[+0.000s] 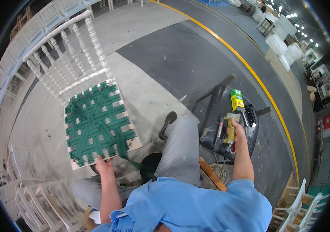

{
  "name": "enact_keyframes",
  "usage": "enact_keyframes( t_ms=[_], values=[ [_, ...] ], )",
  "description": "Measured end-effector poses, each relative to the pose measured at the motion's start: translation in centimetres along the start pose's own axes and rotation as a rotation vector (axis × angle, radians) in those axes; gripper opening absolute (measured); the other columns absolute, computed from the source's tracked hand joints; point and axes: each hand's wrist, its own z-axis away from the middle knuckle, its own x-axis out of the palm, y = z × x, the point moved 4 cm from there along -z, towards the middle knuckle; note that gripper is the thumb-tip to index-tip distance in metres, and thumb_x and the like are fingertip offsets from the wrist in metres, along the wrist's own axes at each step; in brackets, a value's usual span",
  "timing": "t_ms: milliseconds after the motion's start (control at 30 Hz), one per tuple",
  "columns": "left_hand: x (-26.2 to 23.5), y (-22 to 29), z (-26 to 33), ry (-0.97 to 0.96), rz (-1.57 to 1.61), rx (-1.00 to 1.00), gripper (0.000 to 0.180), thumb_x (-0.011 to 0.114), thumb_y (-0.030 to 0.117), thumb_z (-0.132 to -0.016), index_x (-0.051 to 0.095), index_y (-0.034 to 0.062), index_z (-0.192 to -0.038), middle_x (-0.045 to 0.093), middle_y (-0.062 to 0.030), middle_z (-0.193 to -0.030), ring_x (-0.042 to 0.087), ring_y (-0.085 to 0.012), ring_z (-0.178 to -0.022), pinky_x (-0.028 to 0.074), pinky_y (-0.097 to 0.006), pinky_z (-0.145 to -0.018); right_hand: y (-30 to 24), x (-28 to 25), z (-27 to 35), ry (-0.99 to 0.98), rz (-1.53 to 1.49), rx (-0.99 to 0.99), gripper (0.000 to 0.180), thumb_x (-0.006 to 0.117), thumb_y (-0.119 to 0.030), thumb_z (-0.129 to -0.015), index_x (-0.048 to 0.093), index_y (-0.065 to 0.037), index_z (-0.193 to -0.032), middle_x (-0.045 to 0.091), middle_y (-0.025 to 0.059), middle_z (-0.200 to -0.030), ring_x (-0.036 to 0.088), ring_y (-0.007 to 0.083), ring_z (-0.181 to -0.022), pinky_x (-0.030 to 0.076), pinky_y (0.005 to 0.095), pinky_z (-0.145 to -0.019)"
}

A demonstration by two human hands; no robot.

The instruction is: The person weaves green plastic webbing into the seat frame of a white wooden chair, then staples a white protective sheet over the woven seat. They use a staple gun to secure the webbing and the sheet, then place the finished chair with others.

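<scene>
Head view: white spindle-back chair (74, 58) standing on the concrete floor (149, 89), its seat woven with green webbing (97, 123). Left hand (104, 167) closed on the seat's near edge. Right hand (236, 131) wrapped around a yellow-handled staple gun (230, 133), over a dark metal stand (215, 96) with a green-yellow box (236, 99).

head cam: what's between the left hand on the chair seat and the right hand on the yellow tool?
In the head view, between the left hand at the webbed chair seat and the right hand gripping the yellow tool lies the person's raised grey-trousered knee, with a brown shoe.
</scene>
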Motion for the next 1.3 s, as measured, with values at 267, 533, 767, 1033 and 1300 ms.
enact_keyframes(
  t_ms=[267,533,767,1033,1300],
  values=[
    [3.4,5.1,2.3,0.086,-0.985,0.774,0.062,0.079,0.04,-0.089,0.063,-0.0091,-0.124,0.072,-0.0224,-0.102,0.069,-0.0322,-0.094,0.052,-0.041,-0.09,1.2,2.0,-2.0,0.129,0.261,-0.017,0.055,0.083,-0.048,-0.088,0.068,0.0,-0.11,0.068,0.0105,-0.088,0.067,0.0246,-0.067,0.058,0.039,-0.059],
    [9.1,3.8,1.7,0.021,-1.414,0.564,0.065,0.078,0.057,-0.083,0.071,-0.0024,-0.108,0.068,-0.0246,-0.115,0.067,-0.0414,-0.11,0.053,-0.048,-0.096,-6.5,8.8,1.8,0.202,1.126,-0.708,0.05,0.078,-0.037,-0.089,0.071,0.002,-0.119,0.075,0.0193,-0.109,0.072,0.0306,-0.106,0.054,0.0398,-0.094],
    [10.7,4.1,-0.2,0.29,-1.144,0.55,0.061,0.078,0.048,-0.088,0.058,0.0025,-0.124,0.068,-0.0244,-0.113,0.066,-0.0439,-0.114,0.05,-0.053,-0.101,-1.6,31.3,6.0,-0.469,0.869,-0.865,0.032,0.075,-0.016,-0.093,0.072,0.0,-0.12,0.075,0.0087,-0.101,0.068,0.014,-0.091,0.055,0.0301,-0.083],
    [10.4,1.1,-1.1,-0.188,-0.551,0.053,0.018,0.075,0.013,-0.092,0.063,0.0053,-0.103,0.062,-0.0037,-0.079,0.056,-0.0155,-0.06,0.046,-0.033,-0.054,10.7,51.1,10.8,-0.98,0.729,-0.318,0.029,0.064,-0.028,-0.103,0.071,0.0,-0.105,0.07,0.0049,-0.086,0.065,0.0133,-0.076,0.052,0.0299,-0.066],
    [7.6,-2.5,4.7,-0.525,-0.368,-0.364,0.012,0.069,0.003,-0.093,0.058,0.0061,-0.095,0.057,-0.0026,-0.075,0.056,-0.0156,-0.058,0.049,-0.034,-0.052,17.6,59.0,12.9,-1.025,0.822,0.192,0.038,0.056,-0.033,-0.108,0.065,0.004,-0.108,0.07,0.0146,-0.101,0.068,0.0217,-0.08,0.056,0.0379,-0.066]
  ],
)
